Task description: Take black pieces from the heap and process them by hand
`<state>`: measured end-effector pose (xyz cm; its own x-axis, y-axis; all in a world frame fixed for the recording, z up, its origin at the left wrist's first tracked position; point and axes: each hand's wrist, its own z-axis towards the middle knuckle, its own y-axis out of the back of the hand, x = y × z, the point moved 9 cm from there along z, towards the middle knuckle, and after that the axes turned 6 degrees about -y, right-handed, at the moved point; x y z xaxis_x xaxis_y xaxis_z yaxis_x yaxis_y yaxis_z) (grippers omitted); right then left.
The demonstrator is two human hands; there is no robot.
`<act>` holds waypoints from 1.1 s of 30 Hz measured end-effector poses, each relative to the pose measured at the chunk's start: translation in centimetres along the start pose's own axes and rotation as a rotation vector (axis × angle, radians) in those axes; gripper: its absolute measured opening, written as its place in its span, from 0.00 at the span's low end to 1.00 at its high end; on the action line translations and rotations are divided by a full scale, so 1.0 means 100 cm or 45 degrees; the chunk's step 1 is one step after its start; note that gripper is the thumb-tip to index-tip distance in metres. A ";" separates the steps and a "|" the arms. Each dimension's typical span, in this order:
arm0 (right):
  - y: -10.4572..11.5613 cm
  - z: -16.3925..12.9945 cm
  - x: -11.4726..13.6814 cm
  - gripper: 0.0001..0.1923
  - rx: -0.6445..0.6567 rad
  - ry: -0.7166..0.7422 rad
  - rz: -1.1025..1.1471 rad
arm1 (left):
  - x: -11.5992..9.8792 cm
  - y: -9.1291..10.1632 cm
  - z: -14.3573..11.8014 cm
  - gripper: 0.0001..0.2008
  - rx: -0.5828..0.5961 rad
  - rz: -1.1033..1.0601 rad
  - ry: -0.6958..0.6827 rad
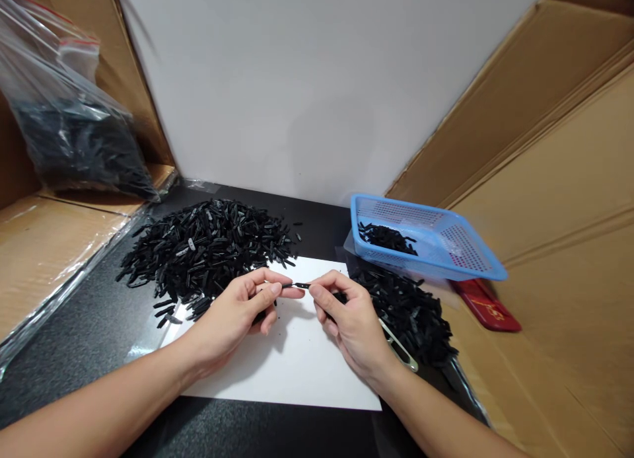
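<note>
Above a white sheet (297, 372) my two hands meet at their fingertips. My left hand (255, 299) pinches a small black strip-like piece between thumb and fingers, and more dark pieces show under its curled fingers. My right hand (349, 312) pinches the other end of a small black piece (302, 285) with light dots; whether it is one piece or two touching I cannot tell. A large heap of black pieces (212, 240) lies beyond my left hand. Another black heap (416, 312) lies right of my right hand.
A blue perforated basket (478, 260) holding some black pieces stands at the back right. A pale green-handled tool (399, 345) lies by my right wrist. A red packet (488, 306) rests on cardboard. A clear zip bag (84, 134) of dark pieces stands at left.
</note>
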<state>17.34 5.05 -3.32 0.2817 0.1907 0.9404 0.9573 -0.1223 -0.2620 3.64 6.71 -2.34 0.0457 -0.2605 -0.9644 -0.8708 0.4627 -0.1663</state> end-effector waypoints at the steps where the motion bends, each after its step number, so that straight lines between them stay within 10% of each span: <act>1: -0.001 0.000 -0.001 0.14 0.016 -0.027 0.020 | 0.001 0.000 0.000 0.12 0.003 0.008 0.003; 9: -0.015 -0.002 -0.003 0.17 0.312 -0.184 0.273 | -0.002 0.005 0.002 0.13 -0.026 0.141 -0.108; 19: -0.022 -0.026 0.041 0.05 0.048 0.633 -0.697 | -0.003 0.008 0.000 0.15 -0.054 0.144 -0.106; 33: -0.019 -0.027 0.047 0.06 0.021 0.649 -0.619 | 0.000 0.001 -0.001 0.15 0.012 0.000 -0.049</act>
<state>16.71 3.54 2.22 -0.2399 -0.2605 0.9352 0.9690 -0.1232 0.2142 3.50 6.63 -2.31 0.0645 -0.2274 -0.9716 -0.8662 0.4707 -0.1677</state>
